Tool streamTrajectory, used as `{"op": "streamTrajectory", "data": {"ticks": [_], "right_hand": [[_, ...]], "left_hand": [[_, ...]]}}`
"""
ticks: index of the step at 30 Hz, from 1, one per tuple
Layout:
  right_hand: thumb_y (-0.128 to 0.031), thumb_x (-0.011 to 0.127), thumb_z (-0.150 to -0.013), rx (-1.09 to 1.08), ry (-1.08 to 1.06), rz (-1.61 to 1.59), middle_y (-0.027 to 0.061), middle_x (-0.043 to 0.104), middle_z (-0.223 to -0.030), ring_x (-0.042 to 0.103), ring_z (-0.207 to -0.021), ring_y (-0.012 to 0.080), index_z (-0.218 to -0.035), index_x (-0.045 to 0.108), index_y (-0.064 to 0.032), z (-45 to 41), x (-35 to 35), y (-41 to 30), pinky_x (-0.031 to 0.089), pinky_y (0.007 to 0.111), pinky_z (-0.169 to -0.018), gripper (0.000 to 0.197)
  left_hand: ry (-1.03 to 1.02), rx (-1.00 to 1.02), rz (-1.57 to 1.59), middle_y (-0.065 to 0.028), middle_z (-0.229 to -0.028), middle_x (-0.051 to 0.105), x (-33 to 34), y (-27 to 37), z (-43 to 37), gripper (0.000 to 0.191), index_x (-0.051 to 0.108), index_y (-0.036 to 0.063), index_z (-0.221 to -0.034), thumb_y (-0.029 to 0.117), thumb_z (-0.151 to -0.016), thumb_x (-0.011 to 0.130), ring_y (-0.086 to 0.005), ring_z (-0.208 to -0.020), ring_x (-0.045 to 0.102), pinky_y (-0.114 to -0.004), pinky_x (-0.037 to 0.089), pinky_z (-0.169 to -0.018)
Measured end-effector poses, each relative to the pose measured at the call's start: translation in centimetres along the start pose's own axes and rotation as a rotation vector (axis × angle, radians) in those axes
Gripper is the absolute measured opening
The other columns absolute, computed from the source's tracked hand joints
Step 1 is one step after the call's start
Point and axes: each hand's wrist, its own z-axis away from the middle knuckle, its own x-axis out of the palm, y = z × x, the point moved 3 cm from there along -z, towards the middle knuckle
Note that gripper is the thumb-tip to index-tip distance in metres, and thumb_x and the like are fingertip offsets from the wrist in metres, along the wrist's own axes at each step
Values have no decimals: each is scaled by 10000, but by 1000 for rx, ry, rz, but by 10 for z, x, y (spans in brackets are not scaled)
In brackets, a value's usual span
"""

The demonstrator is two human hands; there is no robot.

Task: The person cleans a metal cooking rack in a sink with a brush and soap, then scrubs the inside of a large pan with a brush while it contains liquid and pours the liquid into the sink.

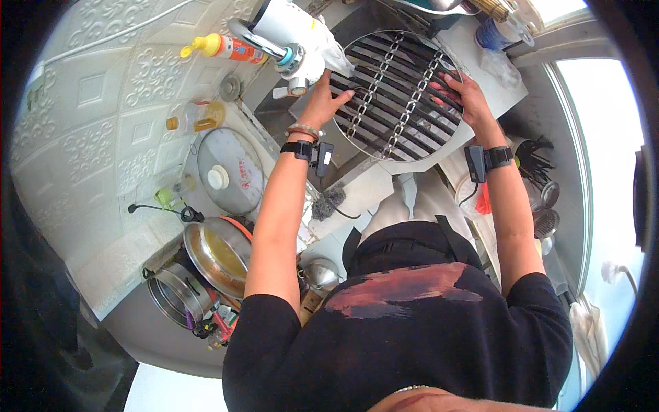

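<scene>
A round rack [395, 96] of dark parallel bars, with two metal chains across it and a thin metal rim, is held roughly level over the sink [275, 119]. At its left side is my left hand [324, 100], thumb lying over the bars and fingers mostly hidden behind the edge. My right hand [466, 95] grips the opposite rim, its fingertips showing through the gaps. Close to my left hand stands a white faucet [309, 59] with a curved chrome spout [252, 36]. Below my left wrist, a grey scouring pad [328, 203] rests on the counter edge.
Along the tiled wall are a yellow-capped bottle [231, 48], an oil bottle [198, 116] and a pot lid [231, 172]. A steel pan [219, 255] and pot [177, 293] stand at lower left. Beside my right arm are kitchen utensils [535, 157] and a window [602, 154].
</scene>
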Motion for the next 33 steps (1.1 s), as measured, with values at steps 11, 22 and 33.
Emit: {"op": "streamTrajectory", "data": {"ticks": [11, 22, 33], "right_hand": [[-119, 519, -900, -52, 50, -7, 117, 537, -1138, 613, -958, 227, -1113, 443, -3, -15, 7, -2, 578, 355, -713, 254], [-152, 531, -899, -103, 63, 1, 115, 577, -1062, 618, -933, 217, -1130, 465, -9, -29, 6, -9, 569, 338, -702, 280], [-132, 521, -901, -89, 55, -24, 87, 549, -1160, 597, -972, 216, -1171, 459, -30, -20, 46, 19, 546, 363, -744, 295]], "left_hand": [[-29, -78, -58, -256, -1167, 518, 4, -18, -26, 773, 269, -89, -1308, 361, -789, 625, -351, -1058, 524, -369, 415, -890], [-76, -97, -93, -244, -1037, 575, 10, -16, -57, 587, 509, -74, -1104, 388, -770, 650, -360, -880, 593, -376, 465, -789], [135, 267, -255, -268, -1408, 222, 68, 41, -52, 553, 266, -5, -1346, 283, -897, 412, -403, -1318, 189, -439, 136, -1089]]}}
